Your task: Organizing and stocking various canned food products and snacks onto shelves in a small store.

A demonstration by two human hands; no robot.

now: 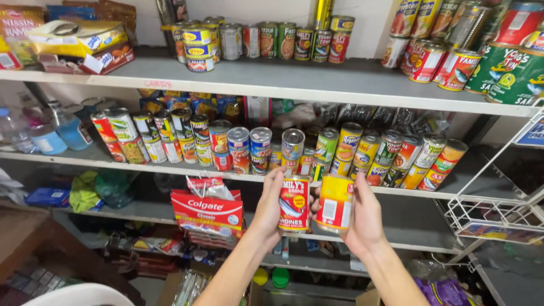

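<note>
Both forearms rise from the bottom centre of the frame. Left hand (pixel 268 211) wraps around a red can (pixel 294 203), fingers curled behind it, thumb at its side. Right hand (pixel 362 218) grips a yellow can (pixel 335 203) the same way. The two cans stand upright, just beside each other, in front of the middle shelf (pixel 170 168) crowded with stacked cans (pixel 249 148). A red toothpaste box (pixel 207 213) sits lower left.

red round can (pixel 294 204): shiny metal, smooth paper label
yellow round can (pixel 334 203): shiny metal, glossy label
grey flat shelf (pixel 317 82): smooth, matt paint
red toothpaste box (pixel 207 212): glossy card
</note>
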